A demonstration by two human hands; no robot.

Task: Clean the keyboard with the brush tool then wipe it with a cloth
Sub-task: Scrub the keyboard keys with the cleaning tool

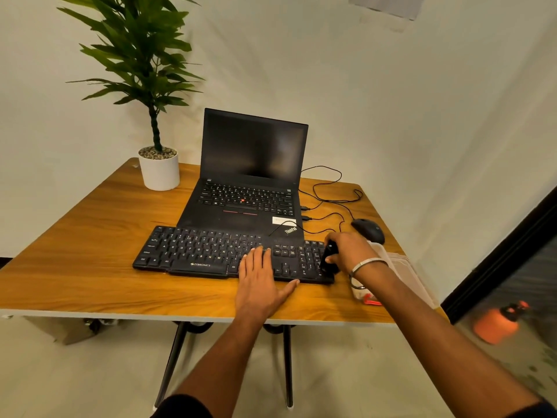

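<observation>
Looking down from the head camera, I see the black full-size keyboard (229, 254) lying close to the near edge of the wood-grain table (90, 267), with only a narrow strip of tabletop in front of it. Bare tabletop lies to the left of it, out to the corner. Its back edge touches or overlaps the front of the open black laptop (250, 182). The right side is crowded: a black mouse (369, 230) and loose black cables (328, 191) sit just behind my right hand.

My left hand (259, 282) lies flat, fingers straight and together, thumb spread out on the table, fingertips pressing the keys near the middle-right. My right hand (349, 251) curls round a dark brush tool (330, 257), gripping it over the number pad at the right end of the keyboard. A metal bangle (369, 264) circles that wrist.

The brush's tip is hard to make out against the black keys. My right forearm hides most of a pale translucent container (404, 273) at the table's right edge. I cannot pick out the cloth.
</observation>
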